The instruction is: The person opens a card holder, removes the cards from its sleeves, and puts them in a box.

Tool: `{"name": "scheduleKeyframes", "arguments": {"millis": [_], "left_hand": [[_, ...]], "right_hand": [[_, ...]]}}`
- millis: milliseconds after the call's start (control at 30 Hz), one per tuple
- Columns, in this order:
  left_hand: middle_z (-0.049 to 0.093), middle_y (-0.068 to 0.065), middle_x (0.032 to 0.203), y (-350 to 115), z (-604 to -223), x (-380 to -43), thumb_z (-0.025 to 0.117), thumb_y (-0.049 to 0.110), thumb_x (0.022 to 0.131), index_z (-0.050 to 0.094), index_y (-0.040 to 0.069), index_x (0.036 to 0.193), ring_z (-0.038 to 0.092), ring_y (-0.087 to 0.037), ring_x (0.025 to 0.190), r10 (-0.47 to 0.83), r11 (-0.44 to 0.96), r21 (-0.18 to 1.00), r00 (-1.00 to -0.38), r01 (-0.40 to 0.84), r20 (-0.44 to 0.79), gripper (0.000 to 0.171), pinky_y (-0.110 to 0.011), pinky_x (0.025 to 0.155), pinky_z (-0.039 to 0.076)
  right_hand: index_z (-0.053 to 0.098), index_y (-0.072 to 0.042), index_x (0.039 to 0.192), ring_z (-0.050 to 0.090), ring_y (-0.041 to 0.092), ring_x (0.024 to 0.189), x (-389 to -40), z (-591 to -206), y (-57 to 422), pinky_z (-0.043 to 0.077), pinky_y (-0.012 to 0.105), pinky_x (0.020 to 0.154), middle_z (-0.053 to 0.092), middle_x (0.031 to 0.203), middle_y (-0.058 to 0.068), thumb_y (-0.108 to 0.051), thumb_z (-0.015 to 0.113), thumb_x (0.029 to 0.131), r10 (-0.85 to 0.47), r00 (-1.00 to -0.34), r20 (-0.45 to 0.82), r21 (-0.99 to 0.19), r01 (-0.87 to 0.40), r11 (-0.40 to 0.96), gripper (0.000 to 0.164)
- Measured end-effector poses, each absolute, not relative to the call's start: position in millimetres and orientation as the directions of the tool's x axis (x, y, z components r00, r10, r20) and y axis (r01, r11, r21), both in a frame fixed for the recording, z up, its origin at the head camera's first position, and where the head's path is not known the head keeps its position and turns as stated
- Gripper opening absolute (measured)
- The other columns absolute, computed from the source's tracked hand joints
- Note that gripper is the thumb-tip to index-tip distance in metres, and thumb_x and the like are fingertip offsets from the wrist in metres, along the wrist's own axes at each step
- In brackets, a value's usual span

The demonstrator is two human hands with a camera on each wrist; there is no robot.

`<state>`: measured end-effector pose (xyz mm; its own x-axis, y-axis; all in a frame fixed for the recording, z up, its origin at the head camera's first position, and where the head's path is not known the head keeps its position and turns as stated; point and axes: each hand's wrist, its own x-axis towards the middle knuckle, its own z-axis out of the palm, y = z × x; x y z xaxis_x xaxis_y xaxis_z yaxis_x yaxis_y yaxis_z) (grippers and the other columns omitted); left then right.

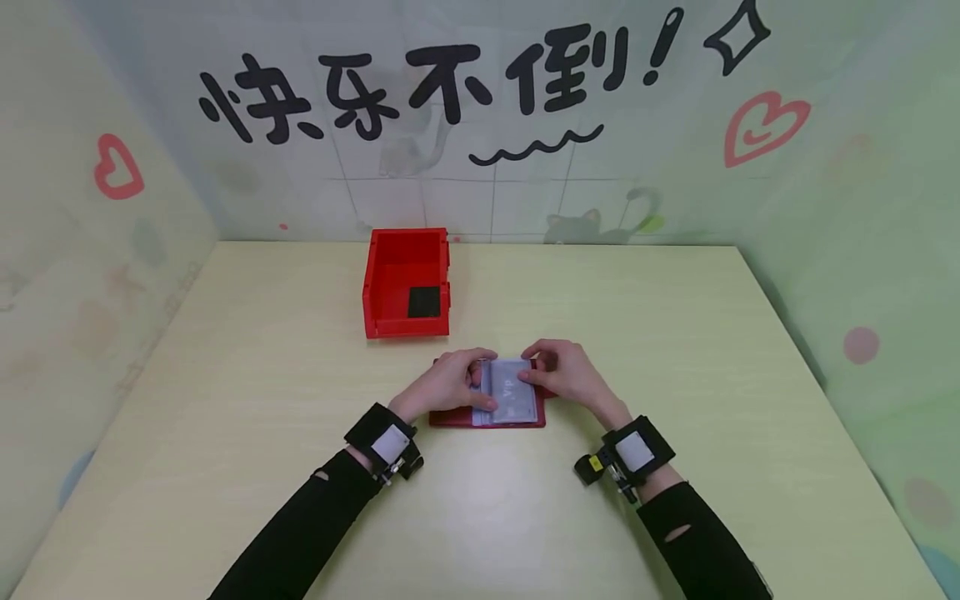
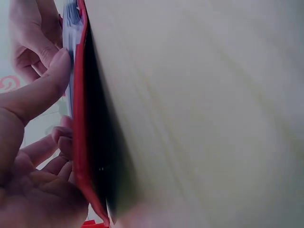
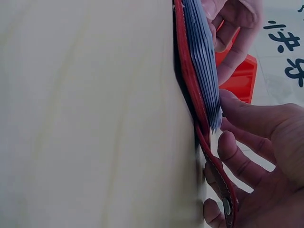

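Note:
A red card holder [image 1: 450, 418] lies spread on the table in front of me, its stack of clear plastic sleeves [image 1: 513, 398] facing up. From the left, my left hand [image 1: 450, 382] holds it, thumb on the sleeves near the lower edge and forefinger at the top edge. My right hand [image 1: 566, 371] pinches the sleeves' upper right part between thumb and forefinger. Seen edge-on in the right wrist view, the sleeves [image 3: 202, 61] fan apart in thin layers. A red strap [image 3: 216, 164] with a metal snap [image 3: 227, 205] runs beside the right hand's fingers.
Behind the hands stands a red open bin [image 1: 408, 327] with a black square [image 1: 424, 302] at its near right corner. The pale wooden table [image 1: 262, 350] meets printed wall sheets at the back and both sides. Each wrist wears a camera band.

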<state>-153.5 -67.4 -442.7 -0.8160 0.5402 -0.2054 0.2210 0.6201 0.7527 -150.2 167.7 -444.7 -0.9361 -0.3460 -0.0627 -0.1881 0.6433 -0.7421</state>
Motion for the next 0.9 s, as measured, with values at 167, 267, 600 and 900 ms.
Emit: {"name": "scheduleKeyframes", "arguments": {"millis": [167, 267, 600, 900], "left_hand": [[0.053, -0.004, 0.087, -67.4, -444.0, -153.3, 0.086, 0.026, 0.080, 0.050, 0.009, 0.145, 0.051, -0.015, 0.083, 0.533, 0.617, 0.760, -0.819, 0.204, -0.213, 0.077, -0.024, 0.066, 0.037], [0.053, -0.004, 0.086, -67.3, -444.4, -154.1, 0.086, 0.027, 0.080, 0.050, 0.009, 0.146, 0.050, -0.015, 0.080, 0.536, 0.618, 0.759, -0.816, 0.205, -0.216, 0.077, -0.024, 0.066, 0.037], [0.054, -0.004, 0.087, -68.6, -446.8, -155.7, 0.087, 0.026, 0.079, 0.051, 0.009, 0.144, 0.050, -0.015, 0.077, 0.541, 0.599, 0.775, -0.816, 0.203, -0.205, 0.076, -0.024, 0.067, 0.037], [0.055, -0.004, 0.087, -69.3, -445.4, -154.7, 0.087, 0.026, 0.079, 0.052, 0.010, 0.142, 0.050, -0.015, 0.077, 0.538, 0.597, 0.777, -0.818, 0.199, -0.204, 0.074, -0.024, 0.067, 0.037]], "right_hand": [[0.070, -0.002, 0.116, 0.054, 0.015, 0.072, -151.1, -443.3, 167.1, 0.043, 0.022, 0.061, 0.060, 0.079, 0.006, -0.018, 0.076, 0.090, -0.353, -0.931, -0.094, -0.741, -0.171, 0.650, 0.032], [0.071, -0.001, 0.118, 0.055, 0.016, 0.076, -151.7, -443.1, 166.4, 0.045, 0.023, 0.065, 0.062, 0.083, 0.008, -0.017, 0.075, 0.090, -0.362, -0.927, -0.098, -0.737, -0.177, 0.653, 0.033], [0.074, -0.002, 0.113, 0.053, 0.015, 0.071, -151.8, -445.9, 164.3, 0.041, 0.022, 0.059, 0.063, 0.086, 0.010, -0.018, 0.077, 0.089, -0.323, -0.945, -0.043, -0.762, -0.177, 0.622, 0.029], [0.074, -0.005, 0.105, 0.059, 0.019, 0.078, -149.1, -445.8, 160.9, 0.047, 0.024, 0.064, 0.065, 0.090, 0.011, -0.019, 0.075, 0.090, -0.225, -0.971, -0.083, -0.826, -0.059, 0.560, 0.020]]}}
